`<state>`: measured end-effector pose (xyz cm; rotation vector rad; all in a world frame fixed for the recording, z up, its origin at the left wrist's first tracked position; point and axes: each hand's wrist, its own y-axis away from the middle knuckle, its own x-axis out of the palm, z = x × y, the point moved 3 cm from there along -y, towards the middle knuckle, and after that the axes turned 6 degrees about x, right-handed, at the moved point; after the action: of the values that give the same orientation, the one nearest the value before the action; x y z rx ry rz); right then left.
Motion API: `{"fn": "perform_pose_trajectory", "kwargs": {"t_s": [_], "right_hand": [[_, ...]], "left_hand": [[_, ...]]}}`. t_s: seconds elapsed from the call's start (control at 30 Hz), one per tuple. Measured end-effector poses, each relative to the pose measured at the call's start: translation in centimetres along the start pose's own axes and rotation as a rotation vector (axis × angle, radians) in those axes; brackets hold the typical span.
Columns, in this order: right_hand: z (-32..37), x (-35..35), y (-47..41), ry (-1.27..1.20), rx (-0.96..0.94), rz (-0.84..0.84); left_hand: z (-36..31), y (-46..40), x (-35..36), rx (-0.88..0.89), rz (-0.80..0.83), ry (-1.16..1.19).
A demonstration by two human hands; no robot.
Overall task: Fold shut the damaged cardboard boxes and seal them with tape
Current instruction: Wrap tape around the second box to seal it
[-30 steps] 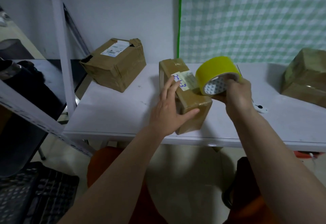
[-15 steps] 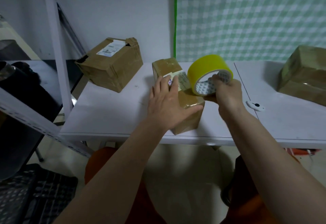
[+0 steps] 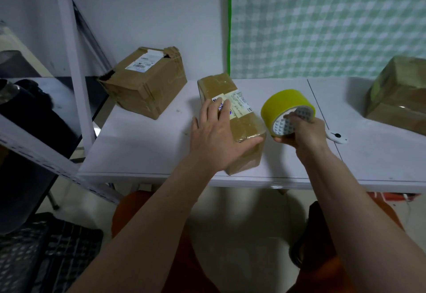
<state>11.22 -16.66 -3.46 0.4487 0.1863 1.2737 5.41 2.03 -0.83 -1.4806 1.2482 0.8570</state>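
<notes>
- risk, biggest first: small box [image 3: 232, 122] sits near the table [image 3: 143, 152] front edge, its near corner close to the lip. a hard pull on the tape could drag or tip it off if the left hand lets up.
- risk: tape roll [image 3: 287, 108] is apart from the box, off its right side. no free strip visible between them; the loose end may be stuck down and hard to find.
- left hand [image 3: 213, 139]: flat, fingers straight and spread on the box top, over the label [image 3: 238, 103], thumb along the near edge. pressing, not gripping.
- right hand [image 3: 304, 131]: fingers curled through the roll's core, thumb under; roll held tilted above the table.
- small white cutter [image 3: 337, 137] lies just beside the right hand, untouched.
</notes>
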Motion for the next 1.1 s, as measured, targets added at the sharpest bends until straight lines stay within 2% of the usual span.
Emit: {"fn": "perform_pose_trajectory", "kwargs": {"t_s": [0.17,0.33,0.43,0.5,0.6,0.67,0.73,0.8,0.9,1.0,1.1], "right_hand": [[-1.7,0.3,0.1,-0.059,0.088,0.081],[-3.2,1.1,0.3,-0.032,0.125,0.096],[-4.8,2.7,1.7,-0.009,0.278,0.305],[-4.8,3.7,2.7,-0.007,0.305,0.361],[-2.3,3.5,3.2,0.051,0.082,0.236],[-0.4,3.4,3.1,0.133,-0.101,0.186],[0.2,3.6,3.1,0.335,-0.22,0.113],[-0.1,3.6,3.2,0.604,-0.263,0.015],[-1.9,3.9,3.6,0.87,-0.3,-0.005],[-3.2,4.5,4.1,0.987,-0.386,-0.019],[-3.6,4.7,3.9,1.023,-0.413,-0.031]], "left_hand": [[-0.1,0.3,0.2,-0.038,0.048,0.277],[0.6,1.3,0.3,-0.039,-0.056,0.408],[1.2,2.1,0.9,-0.045,-0.151,0.494],[1.5,2.6,1.2,-0.071,-0.184,0.561],[1.7,2.6,1.4,-0.1,-0.185,0.624],[1.8,2.4,1.4,-0.044,-0.213,0.569],[1.7,2.0,1.4,0.035,-0.233,0.462],[1.7,1.7,2.4,0.036,-0.17,0.412],[2.3,2.7,4.9,-0.105,-0.035,0.48],[2.6,4.2,6.5,-0.188,-0.031,0.527],[2.3,4.0,6.4,-0.156,-0.009,0.471]]}}
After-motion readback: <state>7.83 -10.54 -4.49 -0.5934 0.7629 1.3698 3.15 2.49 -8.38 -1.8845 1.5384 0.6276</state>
